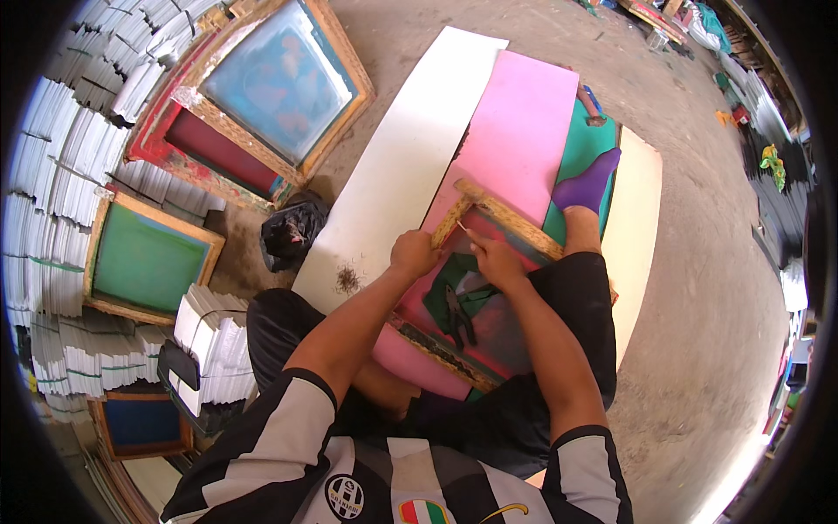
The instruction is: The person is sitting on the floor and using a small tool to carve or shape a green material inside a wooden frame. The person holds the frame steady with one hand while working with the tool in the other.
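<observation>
A wooden screen-printing frame (515, 229) with mesh lies across my lap and the coloured sheets. My left hand (415, 255) is closed around its left wooden side, near the far corner. My right hand (497, 260) is closed on a thin, pale, stick-like tool (462, 226), whose tip points at the inner edge of that corner. The tool's exact kind is too small to tell. Inside the frame, a pair of dark pliers (457, 316) lies on a green cloth (478, 300), close below my right hand.
White (410, 131), pink (519, 131) and green sheets lie under me. A hammer (594, 106) rests on the green one beyond my foot. Dark bits (347, 279) are scattered on the white sheet. Left are a black plastic bag (292, 231), more frames (336, 131) and paper stacks (214, 341).
</observation>
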{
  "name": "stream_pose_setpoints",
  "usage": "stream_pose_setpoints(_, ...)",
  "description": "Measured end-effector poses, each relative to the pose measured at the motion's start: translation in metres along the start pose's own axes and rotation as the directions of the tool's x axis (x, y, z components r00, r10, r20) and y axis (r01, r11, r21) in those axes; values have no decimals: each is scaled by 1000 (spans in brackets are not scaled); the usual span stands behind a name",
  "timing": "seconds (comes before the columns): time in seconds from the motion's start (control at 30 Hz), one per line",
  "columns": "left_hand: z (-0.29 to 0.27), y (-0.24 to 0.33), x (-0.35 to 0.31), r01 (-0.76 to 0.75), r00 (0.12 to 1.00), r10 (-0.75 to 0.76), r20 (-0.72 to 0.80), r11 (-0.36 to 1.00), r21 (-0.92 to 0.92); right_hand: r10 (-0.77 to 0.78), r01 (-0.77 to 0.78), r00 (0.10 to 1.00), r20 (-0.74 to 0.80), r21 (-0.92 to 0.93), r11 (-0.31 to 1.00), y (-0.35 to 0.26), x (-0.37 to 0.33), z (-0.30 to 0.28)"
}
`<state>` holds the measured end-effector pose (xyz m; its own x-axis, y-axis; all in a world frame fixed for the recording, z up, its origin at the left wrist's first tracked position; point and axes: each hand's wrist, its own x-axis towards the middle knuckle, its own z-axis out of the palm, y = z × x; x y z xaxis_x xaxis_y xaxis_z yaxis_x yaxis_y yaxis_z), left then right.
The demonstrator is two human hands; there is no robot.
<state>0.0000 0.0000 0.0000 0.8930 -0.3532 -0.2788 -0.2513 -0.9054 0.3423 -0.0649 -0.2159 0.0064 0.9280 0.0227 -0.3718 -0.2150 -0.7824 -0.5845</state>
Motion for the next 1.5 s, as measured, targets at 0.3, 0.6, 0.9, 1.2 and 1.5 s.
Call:
stream_pose_setpoints(0.3, -1, -4, 0, 32, 999, -32, 11, 999, -40, 81, -100, 995, 58, 573, 813, 1, 3, -1)
stream_pose_setpoints(0.6, 5, -7, 4, -74, 996, 70, -62, 996, -59, -131, 213, 959, -253, 334, 918, 46, 29, 27)
stream_pose_setpoints(0.9, -1, -5, 4, -36, 999, 36, -6, 997, -62, -31, 85, 980, -197, 271, 959, 11, 8, 22)
stream_pose_setpoints(1.2, 7, -13, 3, -70, 996, 64, -68, 992, -101, -32, -30, 962, -272, -223, 974, -35, -13, 15)
stream_pose_setpoints(1.5, 7, -12, 4, -66, 996, 59, -59, 990, -122, -17, -46, 973, -230, -267, 963, -42, -9, 10)
